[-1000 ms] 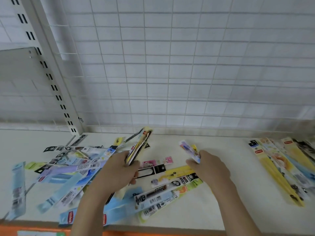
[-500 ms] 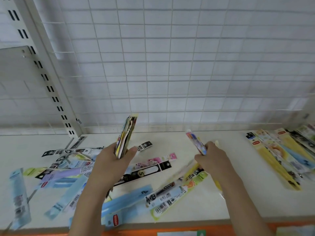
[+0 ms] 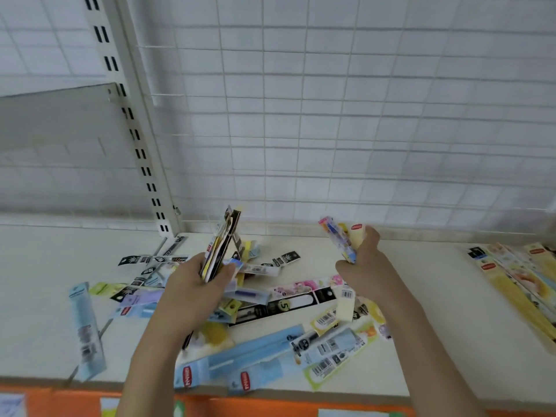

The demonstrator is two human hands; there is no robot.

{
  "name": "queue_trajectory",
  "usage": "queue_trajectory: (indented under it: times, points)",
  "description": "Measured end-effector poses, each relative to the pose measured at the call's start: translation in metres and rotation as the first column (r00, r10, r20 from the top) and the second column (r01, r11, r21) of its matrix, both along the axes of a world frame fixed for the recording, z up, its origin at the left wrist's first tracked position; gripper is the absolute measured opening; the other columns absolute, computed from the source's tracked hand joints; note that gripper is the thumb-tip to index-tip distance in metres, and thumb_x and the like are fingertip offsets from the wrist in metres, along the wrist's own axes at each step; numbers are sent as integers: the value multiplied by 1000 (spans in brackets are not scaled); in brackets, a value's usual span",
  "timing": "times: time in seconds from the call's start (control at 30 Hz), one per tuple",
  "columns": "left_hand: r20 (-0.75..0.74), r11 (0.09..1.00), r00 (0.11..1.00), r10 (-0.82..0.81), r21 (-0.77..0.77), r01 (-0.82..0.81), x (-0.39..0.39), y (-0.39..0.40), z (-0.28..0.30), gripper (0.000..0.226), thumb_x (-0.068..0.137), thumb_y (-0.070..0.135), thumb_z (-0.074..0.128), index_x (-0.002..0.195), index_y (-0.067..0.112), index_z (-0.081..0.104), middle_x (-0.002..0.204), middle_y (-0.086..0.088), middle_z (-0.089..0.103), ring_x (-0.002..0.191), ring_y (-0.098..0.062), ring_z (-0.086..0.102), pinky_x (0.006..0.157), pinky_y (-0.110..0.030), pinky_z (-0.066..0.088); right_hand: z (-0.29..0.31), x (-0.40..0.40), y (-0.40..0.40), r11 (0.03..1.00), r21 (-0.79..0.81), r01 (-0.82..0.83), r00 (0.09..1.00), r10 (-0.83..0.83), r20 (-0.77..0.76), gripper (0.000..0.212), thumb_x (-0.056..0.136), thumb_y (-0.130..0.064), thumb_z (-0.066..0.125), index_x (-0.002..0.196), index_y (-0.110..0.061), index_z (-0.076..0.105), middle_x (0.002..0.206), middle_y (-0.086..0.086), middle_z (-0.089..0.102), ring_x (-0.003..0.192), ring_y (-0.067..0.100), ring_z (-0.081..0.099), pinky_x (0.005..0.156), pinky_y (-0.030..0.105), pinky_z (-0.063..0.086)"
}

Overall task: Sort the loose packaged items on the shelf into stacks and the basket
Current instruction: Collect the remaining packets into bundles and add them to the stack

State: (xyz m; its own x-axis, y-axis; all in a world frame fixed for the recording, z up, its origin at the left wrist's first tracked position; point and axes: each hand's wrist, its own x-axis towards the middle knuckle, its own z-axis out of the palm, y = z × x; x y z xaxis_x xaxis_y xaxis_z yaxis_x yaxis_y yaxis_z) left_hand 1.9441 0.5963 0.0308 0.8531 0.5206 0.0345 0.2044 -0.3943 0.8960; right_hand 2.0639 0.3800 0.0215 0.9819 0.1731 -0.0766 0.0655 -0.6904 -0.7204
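hands [image 3: 195, 287] gripping upright, colourful packets [image 3: 221, 245]

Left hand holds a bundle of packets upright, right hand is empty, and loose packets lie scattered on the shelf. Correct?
Not quite: the right hand is not empty; it grips a few packets, as the head view shows. The left hand does hold the bundle upright, above loose packets scattered on the shelf.

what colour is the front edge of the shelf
Orange, running along the shelf front edge below the loose packets; the head view shows it.
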Motion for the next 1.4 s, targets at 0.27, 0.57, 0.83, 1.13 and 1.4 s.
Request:
queue_trajectory:
  times: [0.27,0.57,0.83,1.13,1.4]
  points:
    - [26,996,1000,14,86,-16,-25,26,16,20,89,25,60,71,16,56,46,4,48,47,-15,45,52,-27,37,16,-1,55,990,9,-142,984,140,108,27,86,-19,51,65,-17,34,61,-3,38,56,14,38,51,27,26]
    - [122,992,991,45,110,-59,-38,41,40,40,86,28,61,54,16,41,39,7,36,50,-17,36,53,-27,29,-3,-6,67,987,-78,-138,986,144,78,36,90,-26,52,63,-17,30,60,-1,34,54,14,35,51,28,26]
    - [-184,914,975,127,402,-43,23,49,0,28,90,30,55,71,10,49,60,1,46,63,-21,47,58,-27,35,-12,-6,46,989,-146,-32,997,41,64,23,90,-21,46,69,-21,38,71,2,50,70,24,51,60,31,37]
    - [-371,853,916,155,517,65,59,43,-18,14,83,16,57,90,3,54,80,-9,56,82,-31,56,68,-34,44,-11,-6,8,978,-176,114,987,-91,133,35,93,-29,49,63,-22,33,64,-2,43,60,16,44,55,31,33]
    - [-162,935,987,-22,347,78,47,16,21,33,89,13,49,57,15,42,51,-3,42,48,-18,39,46,-26,27,-2,-7,-31,960,-206,192,981,-185,56,43,85,-28,62,57,-21,29,53,-3,37,48,13,38,49,28,29]
